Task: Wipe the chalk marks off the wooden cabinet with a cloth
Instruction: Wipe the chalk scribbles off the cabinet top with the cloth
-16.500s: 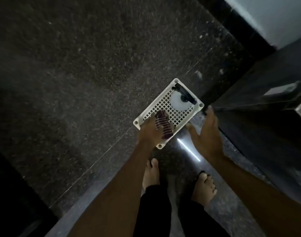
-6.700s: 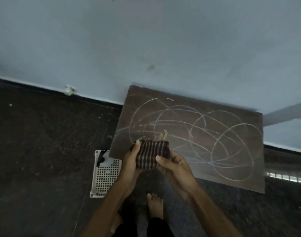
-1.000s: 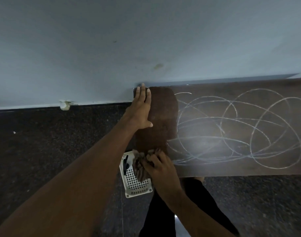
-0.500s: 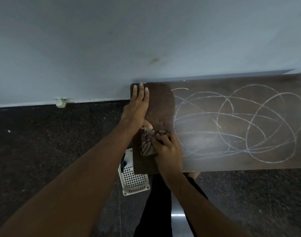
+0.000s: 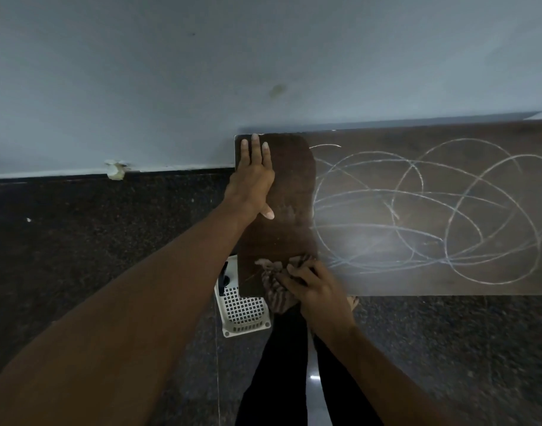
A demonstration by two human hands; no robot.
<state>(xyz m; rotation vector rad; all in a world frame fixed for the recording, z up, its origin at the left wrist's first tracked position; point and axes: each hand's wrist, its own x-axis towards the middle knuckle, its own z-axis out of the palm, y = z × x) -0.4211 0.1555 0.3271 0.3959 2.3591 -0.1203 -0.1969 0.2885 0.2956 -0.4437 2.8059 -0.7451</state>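
The right hand is clenching a bunched striped cloth and pressing it against the wooden cabinet top at the near edge, close to the left corner, where part of the cloth is hanging past the edge. The left hand is lying flat, fingers spread and grasping nothing, along the left edge toward the far left corner, bracing the body. A dark band beside the left edge is looking wiped, while the chalk marks are looping over the rest of the surface out to the right edge of view. The risk from here is smearing rather than lifting: a chalk-loaded cloth could be dragging a grey haze across the wood, as the paler patch by the clean band suggests. The cloth could also be slipping off the near edge toward the white perforated basket on the floor below the corner.
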